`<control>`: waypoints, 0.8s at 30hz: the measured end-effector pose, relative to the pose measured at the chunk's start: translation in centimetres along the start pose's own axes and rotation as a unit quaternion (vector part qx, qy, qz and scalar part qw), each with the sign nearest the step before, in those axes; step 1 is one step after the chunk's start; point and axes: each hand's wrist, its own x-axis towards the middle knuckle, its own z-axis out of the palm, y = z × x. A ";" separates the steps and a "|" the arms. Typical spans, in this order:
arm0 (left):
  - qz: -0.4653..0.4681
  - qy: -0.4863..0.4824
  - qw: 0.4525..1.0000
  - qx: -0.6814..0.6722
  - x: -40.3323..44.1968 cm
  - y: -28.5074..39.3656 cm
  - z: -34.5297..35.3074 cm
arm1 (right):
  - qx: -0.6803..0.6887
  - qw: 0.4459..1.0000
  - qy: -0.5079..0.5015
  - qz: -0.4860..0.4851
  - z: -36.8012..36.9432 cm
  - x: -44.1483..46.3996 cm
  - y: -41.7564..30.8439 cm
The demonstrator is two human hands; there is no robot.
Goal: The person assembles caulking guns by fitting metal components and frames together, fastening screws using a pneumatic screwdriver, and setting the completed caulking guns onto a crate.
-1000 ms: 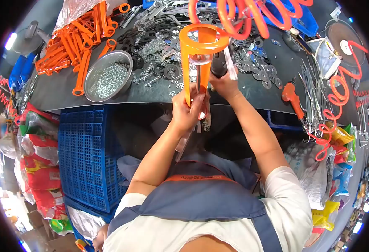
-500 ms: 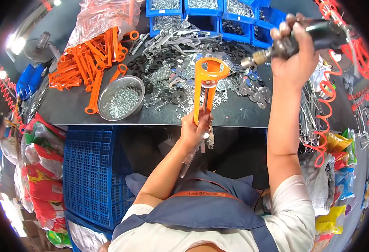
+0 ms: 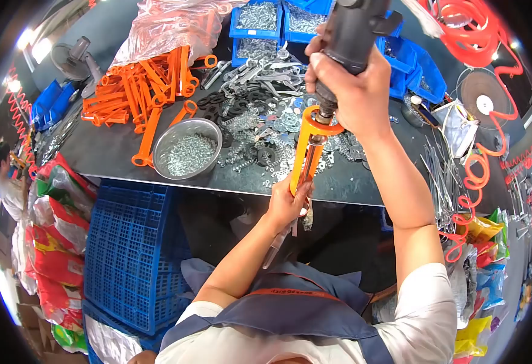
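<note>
My left hand (image 3: 290, 201) is closed round the lower end of an orange frame (image 3: 302, 148), which stands tilted at the table's front edge with a metal rod inside it. My right hand (image 3: 360, 91) grips a black power driver (image 3: 355, 36) above the frame. The driver's tip points down into the ring at the frame's top. Just below that ring a round metal piece shows around the rod. A clear tube (image 3: 276, 247) hangs below my left hand. Loose washers, springs and small metal parts (image 3: 266, 130) lie behind the frame.
A metal bowl (image 3: 187, 148) of small fasteners and a pile of orange frames (image 3: 147, 85) are at the left. Blue bins (image 3: 257, 30) stand at the back. A red coiled hose (image 3: 477, 164) hangs at the right. Blue crates (image 3: 126, 255) stand below the table's left side.
My right hand swung the driver out to the right, then brought it back left over the frame, tip down. My left hand still holds the frame, which leans more to the right.
</note>
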 end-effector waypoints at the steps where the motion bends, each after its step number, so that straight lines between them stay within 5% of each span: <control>1: -0.002 0.005 1.000 0.002 0.0 0.0 0.1 | -0.032 0.999 -0.025 -0.002 0.2 0.1 -0.1; 6: 0.030 0.016 0.999 -0.007 -0.6 -0.2 -0.1 | -0.052 0.997 -0.062 0.020 1.3 0.0 -0.2; 8: -0.037 0.029 0.998 -0.034 -0.5 0.1 0.2 | -0.013 1.000 -0.004 0.006 1.1 0.1 -1.0; 13: -0.030 -0.010 0.998 -0.046 -0.7 -0.3 -0.2 | 0.023 0.984 0.144 -0.106 -5.3 2.6 -3.0; 15: -0.026 -0.030 0.998 -0.047 -0.7 -0.3 -0.2 | -0.077 0.983 0.163 0.028 -10.4 1.0 -1.2; 17: 0.049 -0.008 0.999 -0.010 -0.8 -0.2 -0.2 | -0.260 0.938 0.204 0.104 -14.0 -2.5 2.9; 18: -0.038 -0.018 0.998 -0.054 -1.1 0.7 -0.3 | -0.321 0.924 0.163 0.131 -18.0 -4.8 6.5; 20: 0.013 -0.007 0.999 -0.031 -1.0 0.8 -0.1 | -0.559 0.786 0.173 0.197 -22.8 -9.4 11.2; 24: -0.023 -0.024 0.999 -0.033 -1.2 1.2 -0.3 | -0.609 0.719 0.205 0.266 -27.8 -16.1 14.8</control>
